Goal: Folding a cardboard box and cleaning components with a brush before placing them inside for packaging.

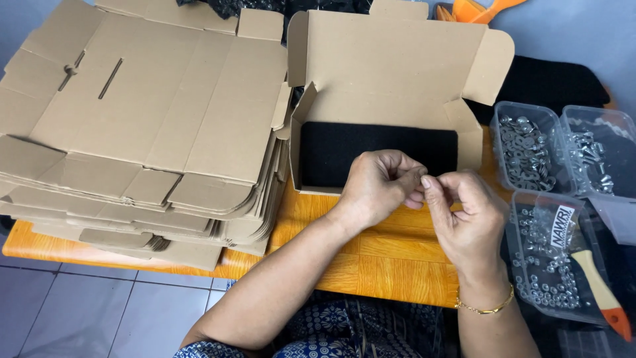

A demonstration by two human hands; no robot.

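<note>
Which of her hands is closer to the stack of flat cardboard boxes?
Left. The left hand is beside the open box, just right of the stack of flat cardboard. The right hand is farther right, near the clear tubs of metal parts.

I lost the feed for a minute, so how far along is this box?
Done: the open cardboard box is folded up, with black padding inside. In hand: the left hand and right hand pinch something small, hidden by the fingers. Left: the lid stands open, and a stack of flat boxes remains unfolded.
</note>
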